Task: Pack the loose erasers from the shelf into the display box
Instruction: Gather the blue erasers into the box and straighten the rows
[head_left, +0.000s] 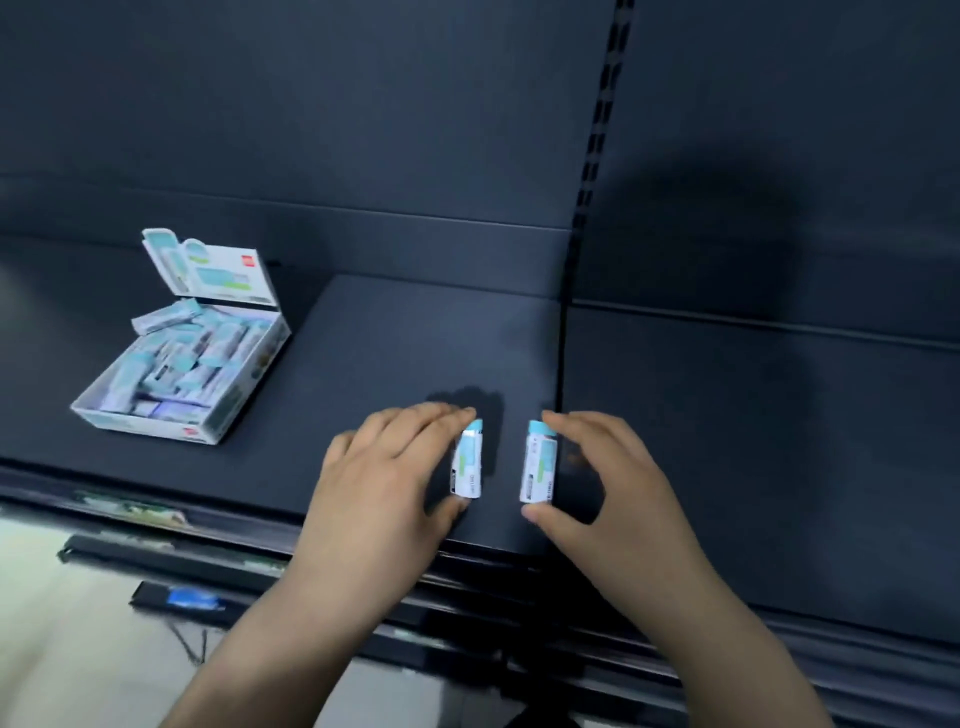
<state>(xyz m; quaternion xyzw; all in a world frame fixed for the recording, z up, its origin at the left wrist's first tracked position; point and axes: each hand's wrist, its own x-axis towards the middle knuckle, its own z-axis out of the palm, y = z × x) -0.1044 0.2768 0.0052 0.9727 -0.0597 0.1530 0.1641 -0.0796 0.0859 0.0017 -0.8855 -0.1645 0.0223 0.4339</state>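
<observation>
Dark shelf (415, 353): your left hand (382, 467) pinches the left eraser (467, 465), your right hand (615, 480) the right eraser (539, 467), end to end, both likely light, stiff, slick-sleeved; display box (150, 423) at 10 o'clock.

The left hand (387, 467) is pinching 1 eraser (466, 462) between fingertips and thumb near the front of the dark shelf (395, 338), and the right hand (608, 478) is pinching a 2nd eraser (539, 467) the same way, just beside the 1st but apart from it. Both erasers are lying lengthwise with their blue ends pointing away from the person. Well apart to the left, the display box (228, 410) is sitting open on the shelf, its lid (218, 270) standing up, with many erasers piled inside.
</observation>
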